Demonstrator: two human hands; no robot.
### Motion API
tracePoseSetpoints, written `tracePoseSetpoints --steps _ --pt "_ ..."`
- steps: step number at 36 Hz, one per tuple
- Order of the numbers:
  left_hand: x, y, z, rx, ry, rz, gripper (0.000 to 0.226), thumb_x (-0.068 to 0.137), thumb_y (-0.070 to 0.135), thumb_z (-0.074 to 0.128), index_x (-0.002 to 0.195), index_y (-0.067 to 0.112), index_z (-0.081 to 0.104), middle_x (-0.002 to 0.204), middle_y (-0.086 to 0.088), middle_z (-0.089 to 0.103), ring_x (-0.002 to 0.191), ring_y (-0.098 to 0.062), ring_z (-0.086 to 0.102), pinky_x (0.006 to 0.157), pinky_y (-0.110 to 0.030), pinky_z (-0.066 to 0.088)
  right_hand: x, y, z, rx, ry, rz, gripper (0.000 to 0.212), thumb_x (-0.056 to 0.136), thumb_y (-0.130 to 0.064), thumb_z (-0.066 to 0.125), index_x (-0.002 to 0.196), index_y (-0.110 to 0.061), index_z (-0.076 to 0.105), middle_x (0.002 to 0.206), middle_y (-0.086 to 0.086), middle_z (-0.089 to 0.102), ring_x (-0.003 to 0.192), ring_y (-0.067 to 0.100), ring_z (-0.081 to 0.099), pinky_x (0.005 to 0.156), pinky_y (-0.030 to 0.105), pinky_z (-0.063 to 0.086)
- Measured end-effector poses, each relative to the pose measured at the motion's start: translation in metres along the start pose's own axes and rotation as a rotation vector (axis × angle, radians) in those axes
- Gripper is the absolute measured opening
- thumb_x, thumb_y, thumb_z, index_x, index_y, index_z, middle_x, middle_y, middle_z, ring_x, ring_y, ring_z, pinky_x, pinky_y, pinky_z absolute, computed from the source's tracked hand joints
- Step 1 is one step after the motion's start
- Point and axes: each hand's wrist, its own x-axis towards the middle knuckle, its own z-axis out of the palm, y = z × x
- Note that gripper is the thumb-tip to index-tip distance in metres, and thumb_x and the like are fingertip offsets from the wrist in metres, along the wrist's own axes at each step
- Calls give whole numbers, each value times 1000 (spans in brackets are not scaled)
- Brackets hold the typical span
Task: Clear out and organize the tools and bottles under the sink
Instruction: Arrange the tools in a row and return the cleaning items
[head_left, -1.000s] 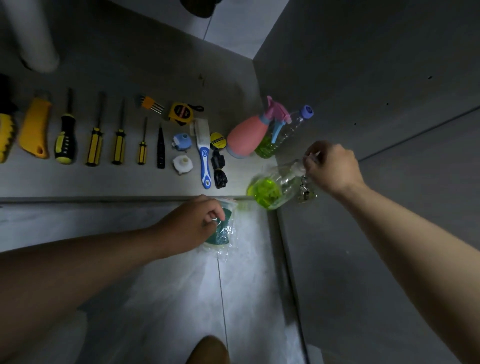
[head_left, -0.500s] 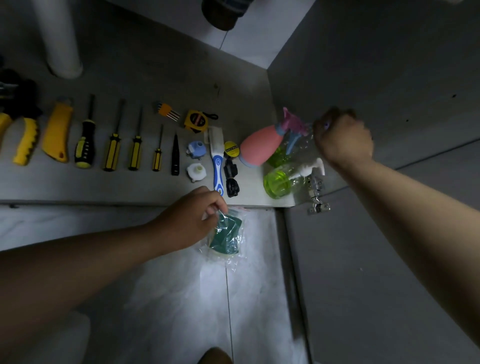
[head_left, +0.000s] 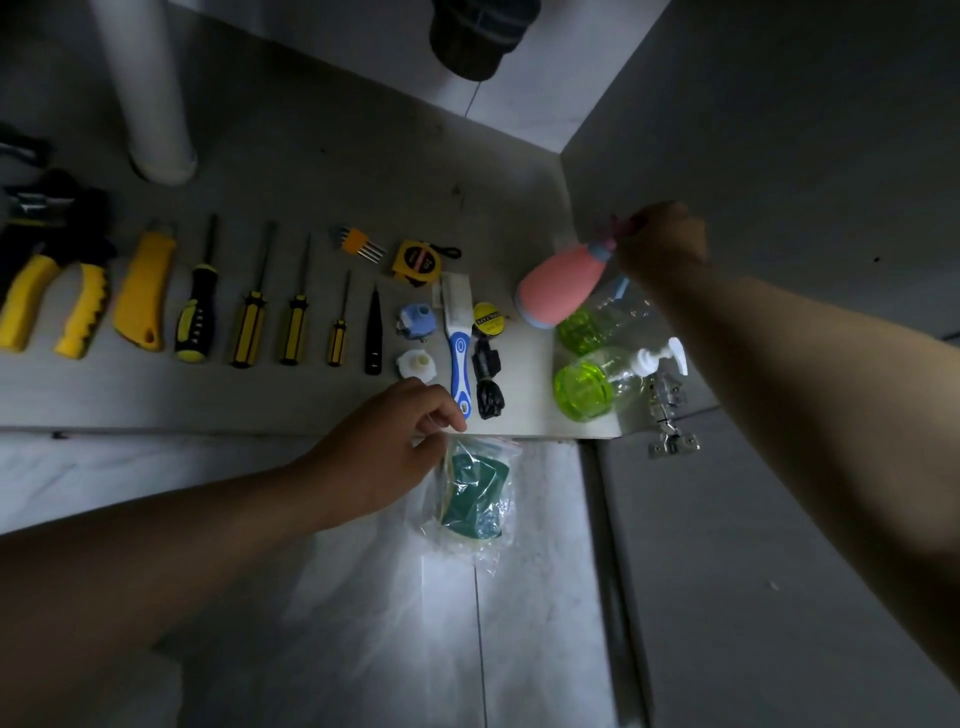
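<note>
My left hand (head_left: 384, 452) pinches the top edge of a clear plastic bag (head_left: 475, 493) holding green sponges, which hangs just outside the cabinet's front edge. My right hand (head_left: 662, 244) grips the trigger head of a pink spray bottle (head_left: 558, 286) at the cabinet's right side, tilted with its base to the left. Beside it stand a clear bottle with green liquid (head_left: 584, 325) and a pump bottle with green liquid (head_left: 592, 387). A row of tools lies on the cabinet floor (head_left: 311, 171): yellow pliers (head_left: 52, 306), a yellow cutter (head_left: 143, 291), several screwdrivers (head_left: 249, 322).
A white drain pipe (head_left: 148, 88) rises at the back left. A tape measure (head_left: 418, 260), hex keys (head_left: 358, 244), a blue-handled brush (head_left: 460, 343) and small fittings lie mid-floor. The open cabinet door (head_left: 779, 519) with its metal hinge (head_left: 667, 415) stands on the right. Pale floor tiles (head_left: 363, 597) lie below.
My right hand let go of the pump bottle, which now stands on the cabinet floor, moved back and took the pink spray bottle by its head. The left hand kept pinching the sponge bag.
</note>
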Motion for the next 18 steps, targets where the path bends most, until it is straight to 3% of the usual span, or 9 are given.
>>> tracePoseSetpoints --steps 6,9,12,13,15,16,18 --pt "0 -8 6 -18 -21 -35 34 90 5 65 90 39 64 98 12 63 94 -4 65 79 -24 53 3 3 1 15 0 -7 43 97 -44 59 122 -11 69 127 16 66 124 28 60 101 35 50" --pt "-3 -9 13 -22 -50 -62 36 89 2 64 91 38 64 98 8 63 93 -5 65 75 -17 49 -1 7 2 29 10 -20 42 96 -44 59 120 -12 70 125 17 67 121 30 61 98 35 51" --pt "-8 -13 20 -3 -82 -102 32 89 2 63 94 33 66 99 7 64 92 -4 64 75 -10 46 -15 12 0 14 92 -57 54 93 -52 59 127 -10 60 133 19 59 125 37 55 102 40 47" --pt "-9 -14 22 -12 -103 -140 30 90 2 64 95 31 66 100 6 65 92 -5 64 76 -11 47 -24 14 0 -6 166 -119 54 92 -50 59 128 -10 57 133 19 55 124 38 53 102 41 45" --pt "-12 -19 27 -35 -170 -236 24 90 2 66 93 25 66 100 0 70 95 -14 68 83 -27 53 -50 20 3 12 325 -318 43 93 -41 55 121 -9 57 125 17 55 115 37 53 93 41 44" --pt "-12 -21 30 -35 -206 -278 21 88 1 67 91 22 66 98 -3 71 96 -20 69 86 -36 55 -66 24 8 62 355 -404 35 92 -36 54 115 -10 58 118 15 58 108 34 55 86 39 44" --pt "-14 -25 36 -9 -257 -360 15 86 5 70 87 19 64 91 -3 71 90 -23 69 83 -37 55 -105 35 23 146 328 -527 19 91 -28 55 101 -12 60 104 11 60 94 29 55 73 36 41"
